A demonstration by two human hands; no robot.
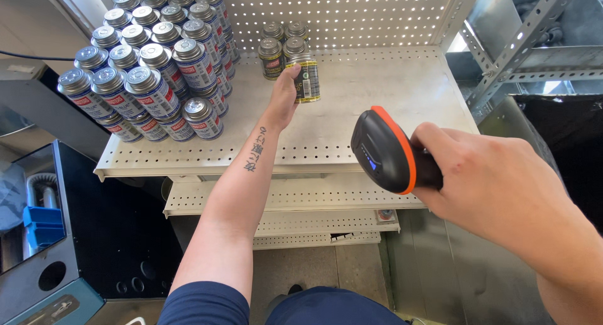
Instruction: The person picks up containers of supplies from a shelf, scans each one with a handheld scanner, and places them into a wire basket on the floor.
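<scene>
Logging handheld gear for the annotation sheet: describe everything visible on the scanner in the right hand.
The scanner is a handheld unit with a black, matte, plastic-looking head edged by an orange band, and a small blue light on its face. Its head tilts up and left, roughly toward the dark can held by the left hand. The right hand wraps its handle, hiding that part. It is held in the air in front of the perforated metal shelf.

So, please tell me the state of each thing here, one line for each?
Left hand: gripping a dark can.
Dark can: capped, upright, at the shelf.
Right hand: holding the scanner.
Scanner: raised, blue light on.
Small dark cans: capped, upright, grouped.
Blue-label cans: capped, stacked in layers.
Top shelf: partly bare.
</scene>
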